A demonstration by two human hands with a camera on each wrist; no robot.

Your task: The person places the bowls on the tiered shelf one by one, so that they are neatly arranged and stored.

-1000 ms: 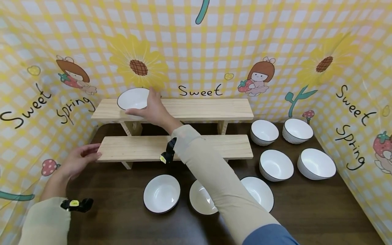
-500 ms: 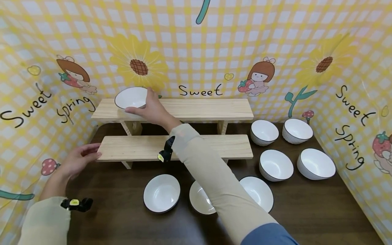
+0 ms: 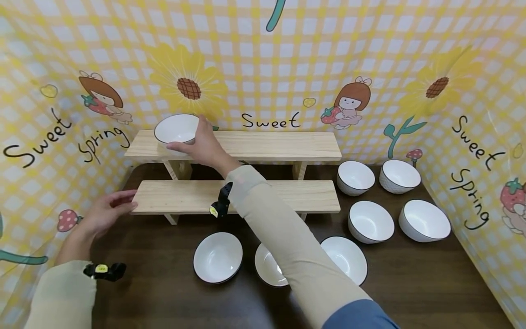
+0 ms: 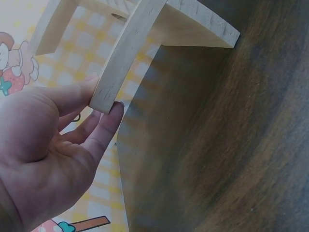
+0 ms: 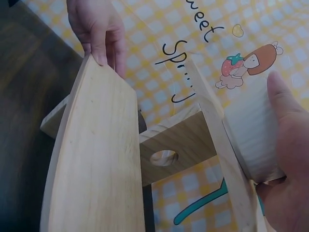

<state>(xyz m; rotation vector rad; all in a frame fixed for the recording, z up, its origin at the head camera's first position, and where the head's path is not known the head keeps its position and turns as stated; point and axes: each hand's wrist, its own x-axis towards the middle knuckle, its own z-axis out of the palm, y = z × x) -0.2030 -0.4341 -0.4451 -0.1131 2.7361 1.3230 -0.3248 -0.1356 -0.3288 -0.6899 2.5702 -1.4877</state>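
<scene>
In the head view, a white bowl with a dark rim is at the left end of the upper wooden tier. My right hand grips its right side, thumb in front and fingers behind. From the right wrist view, the bowl's ribbed outer wall is against the upper board, beside my right hand. My left hand pinches the left end of the lower tier of the wooden shelf. The left wrist view shows the thumb and fingers of my left hand on opposite faces of that board.
Three bowls stand in front of the shelf: a white one, a cream one partly under my right sleeve, and another white one. Several deeper white bowls stand at the right. Checked cloth surrounds the dark table.
Still gripped by my right hand, the bowl has shifted slightly left and back along the upper tier. My left hand keeps its hold on the lower board. The head view has tilted a little.
</scene>
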